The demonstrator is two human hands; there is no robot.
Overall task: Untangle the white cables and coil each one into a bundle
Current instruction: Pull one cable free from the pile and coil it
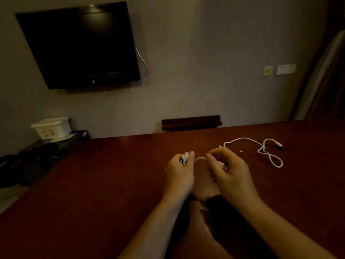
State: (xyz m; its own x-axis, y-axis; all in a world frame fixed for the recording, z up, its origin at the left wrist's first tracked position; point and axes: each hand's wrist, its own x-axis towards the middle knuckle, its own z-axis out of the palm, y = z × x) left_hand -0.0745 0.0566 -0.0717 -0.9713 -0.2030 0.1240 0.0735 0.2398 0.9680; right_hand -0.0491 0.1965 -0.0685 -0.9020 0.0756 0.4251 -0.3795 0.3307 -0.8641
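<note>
My left hand [180,172] grips a coiled bundle of white cable [185,157], whose loops show above my fingers. A short run of that cable arcs across to my right hand [228,171], which pinches its free end, with a white plug showing under the fingers. A second white cable [265,149] lies loose and uncoiled on the red-brown table [104,176], to the right of and beyond my right hand, with a loop near its right end.
A chair back [191,122] stands behind the table's far edge. A white lidded box [52,127] sits on a dark stand at the left. A black TV [78,45] hangs on the wall. Wall sockets [285,69] are at the right.
</note>
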